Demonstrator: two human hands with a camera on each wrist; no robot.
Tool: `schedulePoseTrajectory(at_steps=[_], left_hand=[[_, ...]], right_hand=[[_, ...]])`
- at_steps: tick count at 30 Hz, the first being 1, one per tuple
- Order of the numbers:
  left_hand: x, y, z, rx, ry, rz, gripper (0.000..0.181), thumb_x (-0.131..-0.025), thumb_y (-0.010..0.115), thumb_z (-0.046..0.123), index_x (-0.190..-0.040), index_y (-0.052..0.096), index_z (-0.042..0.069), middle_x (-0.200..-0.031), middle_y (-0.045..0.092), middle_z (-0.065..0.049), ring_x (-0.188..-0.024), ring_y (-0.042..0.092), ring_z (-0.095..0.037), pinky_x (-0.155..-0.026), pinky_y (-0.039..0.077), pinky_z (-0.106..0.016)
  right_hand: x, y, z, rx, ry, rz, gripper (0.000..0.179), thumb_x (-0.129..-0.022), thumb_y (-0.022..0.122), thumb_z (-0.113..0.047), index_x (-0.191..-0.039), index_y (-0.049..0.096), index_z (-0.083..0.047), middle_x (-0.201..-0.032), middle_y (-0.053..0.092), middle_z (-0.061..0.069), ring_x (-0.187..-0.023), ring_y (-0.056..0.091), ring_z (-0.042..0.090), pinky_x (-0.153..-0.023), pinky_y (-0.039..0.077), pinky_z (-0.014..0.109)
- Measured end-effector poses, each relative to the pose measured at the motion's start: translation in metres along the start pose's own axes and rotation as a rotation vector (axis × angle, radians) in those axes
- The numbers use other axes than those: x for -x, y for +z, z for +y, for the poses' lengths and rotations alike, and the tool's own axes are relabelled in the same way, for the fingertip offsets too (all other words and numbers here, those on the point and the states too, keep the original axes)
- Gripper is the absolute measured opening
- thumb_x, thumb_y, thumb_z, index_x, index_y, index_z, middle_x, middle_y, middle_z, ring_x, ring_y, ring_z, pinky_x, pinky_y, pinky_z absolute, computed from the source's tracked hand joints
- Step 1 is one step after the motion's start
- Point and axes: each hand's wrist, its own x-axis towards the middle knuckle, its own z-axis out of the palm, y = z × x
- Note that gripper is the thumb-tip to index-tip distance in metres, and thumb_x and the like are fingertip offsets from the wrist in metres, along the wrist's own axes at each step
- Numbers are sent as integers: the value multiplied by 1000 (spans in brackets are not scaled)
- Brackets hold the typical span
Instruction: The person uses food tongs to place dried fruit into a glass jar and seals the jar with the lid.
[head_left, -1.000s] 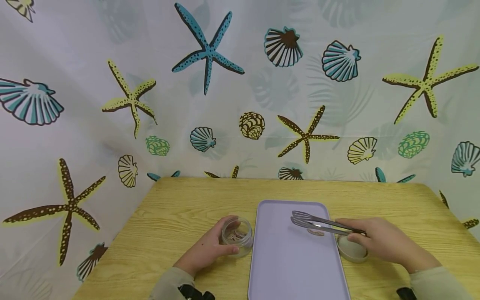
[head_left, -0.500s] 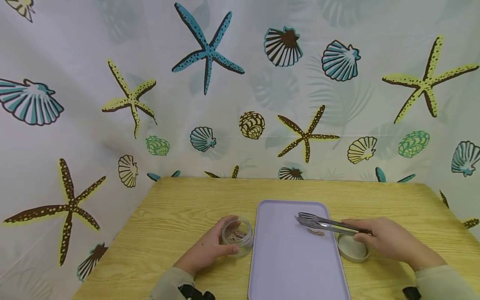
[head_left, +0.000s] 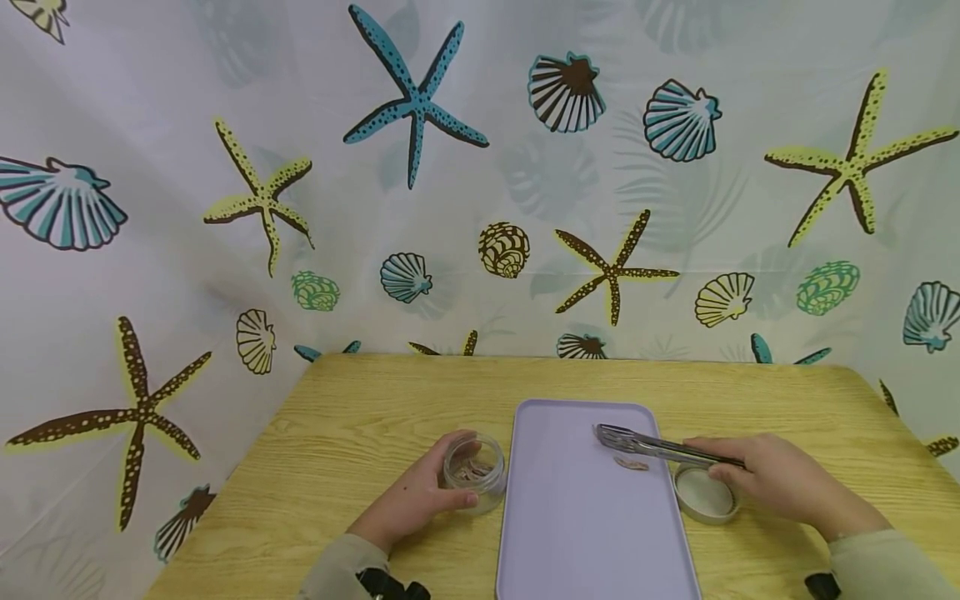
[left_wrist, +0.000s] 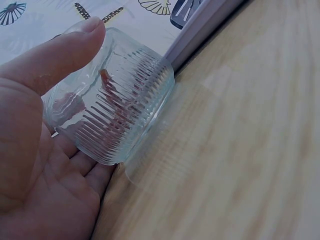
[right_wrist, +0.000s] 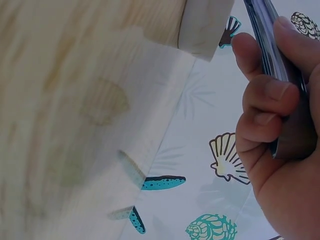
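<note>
My left hand [head_left: 408, 504] grips a clear ribbed glass jar [left_wrist: 112, 105], thumb on one side and fingers on the other. The jar stands on the table against the tray's left edge, with several reddish-brown dried strips [head_left: 471, 472] inside. Metal tongs [head_left: 660, 448] are held in my right hand [head_left: 776, 483], fingers curled round the handle in the right wrist view. Their ends are squeezed together over the upper right of a lilac tray [head_left: 592, 533], and a thin sliver shows at the tip. One brown strip [head_left: 632, 463] lies on the tray just below the tongs.
A round pale lid [head_left: 705, 496] lies on the wooden table [head_left: 390, 392], by the tray's right edge and beneath my right hand. Behind the table hangs a white curtain [head_left: 480, 183] printed with starfish and shells.
The tongs have shifted slightly right and their spread arms have come together. My right hand has moved a little right with them. The left hand and jar have stayed put.
</note>
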Motion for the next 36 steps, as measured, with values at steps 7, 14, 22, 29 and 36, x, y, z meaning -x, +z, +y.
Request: schedulePoseTrajectory(at_steps=[7, 14, 22, 29, 36], left_hand=[[0, 0, -1, 1, 3, -1, 86, -90, 80, 29, -158, 29, 17, -156, 41, -4, -146, 33, -22, -118, 23, -49], [-2, -1, -1, -11, 10, -7, 86, -90, 80, 30, -158, 30, 18, -156, 41, -4, -146, 33, -22, -118, 24, -49], [-2, -1, -2, -15, 16, -15, 86, -91, 79, 30, -159, 28, 16, -156, 41, -4, -146, 34, -21, -118, 24, -49], [-2, 0, -1, -23, 24, -16, 87, -91, 78, 30, -159, 26, 14, -156, 41, -6, -145, 34, -22, -117, 25, -48], [-1, 0, 1, -19, 12, -4, 86, -90, 80, 30, -158, 29, 16, -156, 42, -6, -145, 35, -23, -118, 25, -48]], right_hand=[[0, 0, -2, -12, -4, 9, 42, -99, 65, -31, -141, 63, -28, -123, 69, -1, -65, 45, 5, -67, 41, 30], [0, -2, -6, 4, -44, 33, 42, -100, 64, -33, -142, 62, -28, -125, 69, -1, -77, 52, 5, -69, 41, 30], [-2, -5, -21, -24, -93, 36, 42, -101, 63, -29, -143, 61, -29, -121, 70, -5, -70, 50, 1, -67, 41, 28], [-6, -7, -39, -32, -134, 49, 42, -102, 59, -39, -143, 60, -30, -123, 69, -6, -79, 54, 1, -70, 44, 28], [-15, -6, -57, -89, -175, 39, 41, -102, 61, -34, -143, 60, -31, -117, 71, -8, -80, 55, 3, -70, 45, 28]])
